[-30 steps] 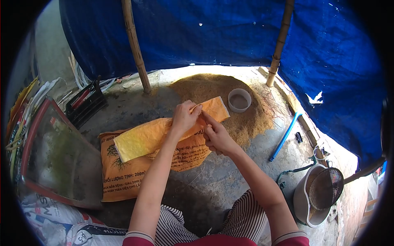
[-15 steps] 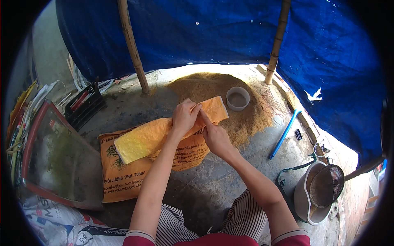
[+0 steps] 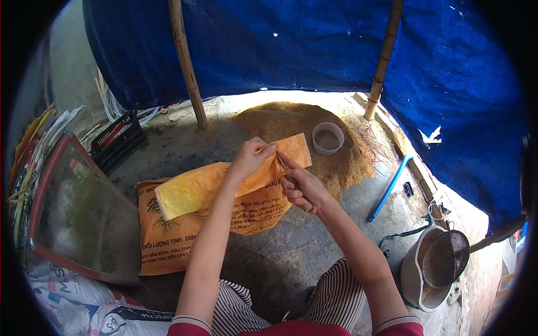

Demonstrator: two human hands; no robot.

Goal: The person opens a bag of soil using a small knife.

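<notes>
An orange printed bag [image 3: 168,241] lies on the concrete floor, its yellow-orange top part [image 3: 196,187] folded over across it. My left hand [image 3: 250,158] pinches the folded part near its right end. Close beside it, my right hand [image 3: 304,187] is closed around a small tool with a thin tip, perhaps a knife, whose handle end shows below the fingers. The tip points up to the bag material by my left fingertips. Behind the bag spreads a pile of brown grainy material [image 3: 280,116], with a round white tub [image 3: 328,139] on it.
On the right are a blue tube [image 3: 390,189] and a pale bucket [image 3: 412,274] with a round mesh sieve [image 3: 446,257]. A red-framed panel [image 3: 78,207] and a black crate [image 3: 119,140] stand left. Bamboo poles [image 3: 189,67] stand before a blue tarp [image 3: 280,45].
My right hand has turned and its fingers are now curled around the tool, which shows more clearly. My left hand still pinches the bag. The view has shifted slightly.
</notes>
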